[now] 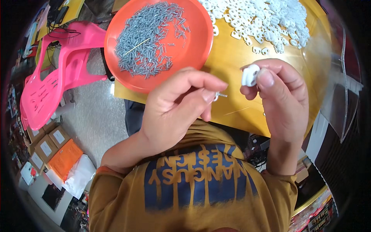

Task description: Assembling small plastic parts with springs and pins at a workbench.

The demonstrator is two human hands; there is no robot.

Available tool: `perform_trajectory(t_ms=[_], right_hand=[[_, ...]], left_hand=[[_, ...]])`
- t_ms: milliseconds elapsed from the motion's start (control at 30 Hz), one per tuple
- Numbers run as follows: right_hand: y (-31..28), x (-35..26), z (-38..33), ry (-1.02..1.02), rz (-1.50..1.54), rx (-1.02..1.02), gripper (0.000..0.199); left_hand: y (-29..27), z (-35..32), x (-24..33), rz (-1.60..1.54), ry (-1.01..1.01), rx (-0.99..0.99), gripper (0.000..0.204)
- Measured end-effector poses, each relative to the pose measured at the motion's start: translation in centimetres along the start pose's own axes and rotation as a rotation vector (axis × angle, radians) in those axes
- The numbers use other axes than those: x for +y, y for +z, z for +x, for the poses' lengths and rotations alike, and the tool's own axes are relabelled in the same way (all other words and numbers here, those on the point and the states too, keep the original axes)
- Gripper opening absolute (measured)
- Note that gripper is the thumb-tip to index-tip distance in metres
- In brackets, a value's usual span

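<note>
A round, yellow-brown wooden table fills the upper middle of the view, its edge curving down toward the person's chest. On its left part sits a round orange tray holding a loose heap of small grey screws, and along the far edge lies a spread pile of small white plastic pieces, a few strays lying apart near the heap's lower edge. Beyond the table on the left stands a pink plastic chair on a grey speckled floor, with small cardboard boxes and an orange package below it. A clear plastic sheet stands at the table's right edge. The left hand is curled, thumb and forefinger pinched on a single small screw whose tip points right. The right hand is raised just beside it, its thumb and fingers closed around one white plastic piece, held above the table and a little apart from the screw. Most of that piece is covered by the fingers, so its full shape is hard to read. The pile of white pieces is cut off at the top edge, and the dark corners of the view hide the rest of the room.
</note>
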State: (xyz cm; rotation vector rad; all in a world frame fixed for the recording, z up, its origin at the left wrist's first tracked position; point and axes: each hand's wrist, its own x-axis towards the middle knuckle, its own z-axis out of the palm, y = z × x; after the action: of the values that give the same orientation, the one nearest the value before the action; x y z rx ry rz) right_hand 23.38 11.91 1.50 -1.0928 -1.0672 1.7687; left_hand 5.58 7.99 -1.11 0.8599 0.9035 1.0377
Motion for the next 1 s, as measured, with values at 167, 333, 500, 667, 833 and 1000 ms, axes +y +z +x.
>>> perform_trajectory(t_ms=[167,333,500,667,833,1000], right_hand=[[0.5,-0.2,-1.2,-0.068,-0.082,0.082,0.018],[0.2,-0.1,-1.7,-0.119,-0.160,0.065,0.017],[-0.2,0.1,-1.9,-0.170,-0.337,0.050,0.017],[-0.2,0.1,-2.2,-0.096,-0.307,0.067,0.017],[-0.1,0.5,-2.4,-0.002,-0.066,0.069,0.017],[0.0,1.0,-2.6,-0.051,-0.022,0.065,0.015]], left_hand=[[0.9,0.8,0.7,0.008,-0.031,0.026,0.014],[1.2,1.0,0.8,0.126,0.028,-0.057,0.012],[1.3,1.2,0.2,0.245,0.105,-0.109,0.008],[1.7,1.2,-0.2,0.297,0.148,-0.073,0.006],[1.7,1.2,-0.6,0.466,0.282,-0.087,0.007],[1.8,1.1,-0.2,0.516,0.313,-0.075,0.009]])
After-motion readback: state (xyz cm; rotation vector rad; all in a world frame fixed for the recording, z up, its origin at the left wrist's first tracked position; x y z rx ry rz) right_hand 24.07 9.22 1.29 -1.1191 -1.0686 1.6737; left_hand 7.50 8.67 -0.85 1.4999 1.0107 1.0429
